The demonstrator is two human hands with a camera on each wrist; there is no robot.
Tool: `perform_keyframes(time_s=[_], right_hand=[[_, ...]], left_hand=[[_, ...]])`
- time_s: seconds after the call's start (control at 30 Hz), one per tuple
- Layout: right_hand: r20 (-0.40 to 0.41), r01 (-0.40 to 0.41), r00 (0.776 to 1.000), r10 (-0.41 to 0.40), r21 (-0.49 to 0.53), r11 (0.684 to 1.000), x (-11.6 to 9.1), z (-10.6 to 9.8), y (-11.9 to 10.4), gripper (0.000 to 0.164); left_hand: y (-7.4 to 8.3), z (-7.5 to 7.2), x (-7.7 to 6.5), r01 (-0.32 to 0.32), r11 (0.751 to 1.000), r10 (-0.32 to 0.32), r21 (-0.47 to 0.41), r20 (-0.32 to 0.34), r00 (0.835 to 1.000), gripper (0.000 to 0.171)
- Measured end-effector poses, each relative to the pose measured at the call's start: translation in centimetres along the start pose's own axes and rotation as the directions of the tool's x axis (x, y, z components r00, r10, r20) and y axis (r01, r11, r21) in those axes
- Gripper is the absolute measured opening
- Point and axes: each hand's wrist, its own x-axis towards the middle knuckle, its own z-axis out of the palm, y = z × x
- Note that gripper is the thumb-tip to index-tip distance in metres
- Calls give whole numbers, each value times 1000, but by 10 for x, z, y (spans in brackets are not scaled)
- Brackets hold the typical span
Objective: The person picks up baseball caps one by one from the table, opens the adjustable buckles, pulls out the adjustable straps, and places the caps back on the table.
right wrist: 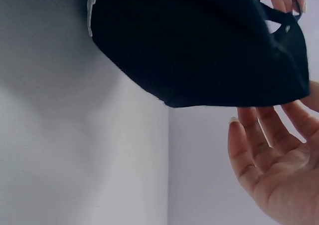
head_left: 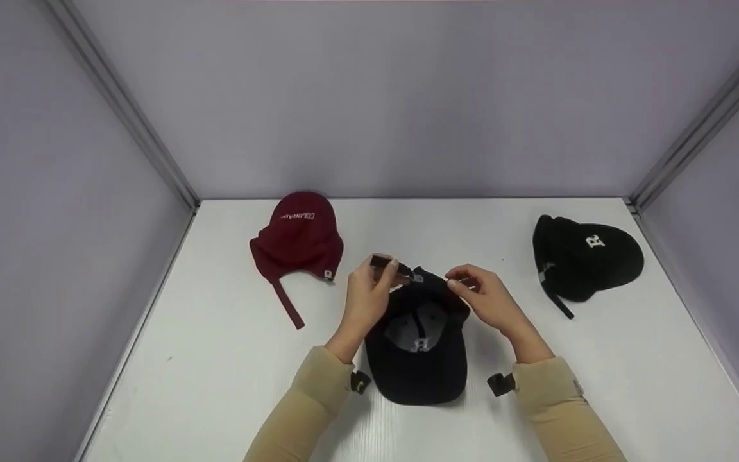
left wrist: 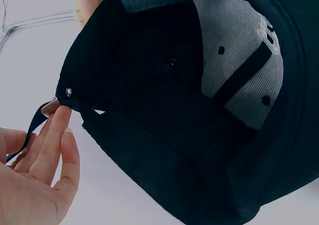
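Observation:
In the middle of the head view a dark baseball cap (head_left: 416,378) is held with its inside showing and its brim toward the person. A light panel (left wrist: 244,60) shows inside it in the left wrist view. My left hand (head_left: 367,292) pinches the cap's loose back strap (left wrist: 34,130), fingertips by the metal buckle (left wrist: 50,107). At the right side of the cap's back edge, my right hand (head_left: 485,296) grips the rim between thumb and fingers. The right wrist view shows its fingers (right wrist: 266,135) partly hidden behind the fabric.
A dark red cap (head_left: 305,237) lies at the back left of the white table (head_left: 215,385), its strap hanging loose. At the back right lies a black cap (head_left: 584,260) with a white letter, strap also loose. Grey panels (head_left: 369,96) enclose the table's back and sides.

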Motion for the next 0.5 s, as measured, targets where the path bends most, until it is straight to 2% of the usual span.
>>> perform_keyframes(time_s=[0.1,0.2,0.37,0.5], right_hand=[[-37,94,995,-95,-17,995,-1,2,-4,23],[-59,192,979,-197,-77,978,-1,5,-9,23],[-45,337,934,-355,-220,915,1,12,-12,29],[-31,407,900,-434,-296,864,4,18,-13,31]], left_hand=[[-1,1,0,8,1000,-8,-3,6,1000,19],[-1,1,0,23,1000,-23,1,9,1000,19],[-2,0,-1,22,1000,-22,2,22,1000,21],[-4,1,-1,16,1000,-16,-8,37,999,20]])
